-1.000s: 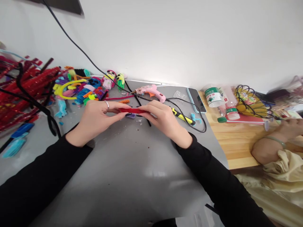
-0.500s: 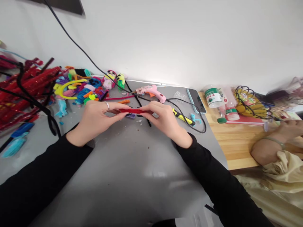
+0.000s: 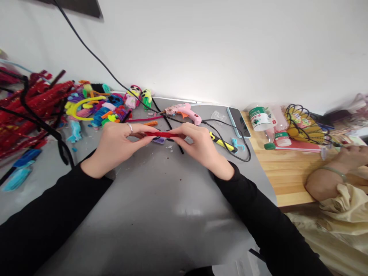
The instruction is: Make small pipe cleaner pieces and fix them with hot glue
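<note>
Between my two hands a short red pipe cleaner piece (image 3: 162,134) stretches level above the grey table (image 3: 149,214). My left hand (image 3: 117,147) pinches its left end between thumb and fingers; a ring sits on one finger. At the other end my right hand (image 3: 198,145) has it in a like pinch. Both ends are hidden by the fingertips. Just behind the hands lie a pink hot glue gun (image 3: 185,111), an orange pipe cleaner bit (image 3: 150,123) and black pipe cleaners. A small purple piece (image 3: 159,140) shows below the red one.
Red tinsel pipe cleaners (image 3: 37,103) and a colourful heap of pieces (image 3: 100,111) fill the left. Two small dolls (image 3: 132,96) stand by the wall. Rightward are a yellow cutter (image 3: 224,142), a phone (image 3: 238,122), bottles (image 3: 258,119) and another person's arm (image 3: 330,180). A black cord (image 3: 94,53) hangs across.
Both hands keep nearly the same place and grip. The red piece seems slightly turned between the fingertips; nothing else has visibly moved.
</note>
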`<state>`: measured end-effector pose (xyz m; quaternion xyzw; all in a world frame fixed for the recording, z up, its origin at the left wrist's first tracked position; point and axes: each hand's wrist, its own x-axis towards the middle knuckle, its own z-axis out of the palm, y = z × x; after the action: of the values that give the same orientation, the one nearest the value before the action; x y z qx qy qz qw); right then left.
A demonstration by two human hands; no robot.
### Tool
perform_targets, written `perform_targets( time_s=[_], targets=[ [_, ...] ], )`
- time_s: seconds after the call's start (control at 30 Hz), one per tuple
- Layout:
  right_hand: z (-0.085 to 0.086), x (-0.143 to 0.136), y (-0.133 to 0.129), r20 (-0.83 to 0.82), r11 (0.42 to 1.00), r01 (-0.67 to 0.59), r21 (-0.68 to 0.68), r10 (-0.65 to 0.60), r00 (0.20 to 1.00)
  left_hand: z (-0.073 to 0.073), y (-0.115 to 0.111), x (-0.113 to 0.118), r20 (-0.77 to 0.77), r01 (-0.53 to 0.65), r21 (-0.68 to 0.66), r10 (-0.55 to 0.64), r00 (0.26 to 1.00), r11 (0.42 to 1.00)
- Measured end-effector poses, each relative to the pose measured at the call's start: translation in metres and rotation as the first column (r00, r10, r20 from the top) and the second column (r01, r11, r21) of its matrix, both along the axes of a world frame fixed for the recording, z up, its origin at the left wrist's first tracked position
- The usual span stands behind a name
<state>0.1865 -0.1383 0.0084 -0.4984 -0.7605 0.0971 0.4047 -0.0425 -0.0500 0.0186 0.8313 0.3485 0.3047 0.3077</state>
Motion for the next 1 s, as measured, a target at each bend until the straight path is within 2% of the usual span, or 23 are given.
perform_targets(
  time_s=[0.3,0.53,1.0],
  targets=[
    [0.0042,0.0000,-0.0005,-0.011,0.999,-0.032,-0.019,0.032,0.999,0.0036,-0.0025,0.0003,-0.007,-0.018,-0.049,0.017,1.000,0.999],
    [0.0023,0.0009,0.0012,-0.011,0.999,-0.044,0.014,0.044,0.999,0.0016,-0.0011,0.0002,0.005,-0.009,-0.060,0.010,1.000,0.998],
    [0.0006,0.0005,0.0007,-0.002,1.000,-0.005,0.009,0.005,1.000,0.0019,-0.0015,-0.0005,0.016,-0.008,-0.073,0.009,1.000,0.997]
  ],
)
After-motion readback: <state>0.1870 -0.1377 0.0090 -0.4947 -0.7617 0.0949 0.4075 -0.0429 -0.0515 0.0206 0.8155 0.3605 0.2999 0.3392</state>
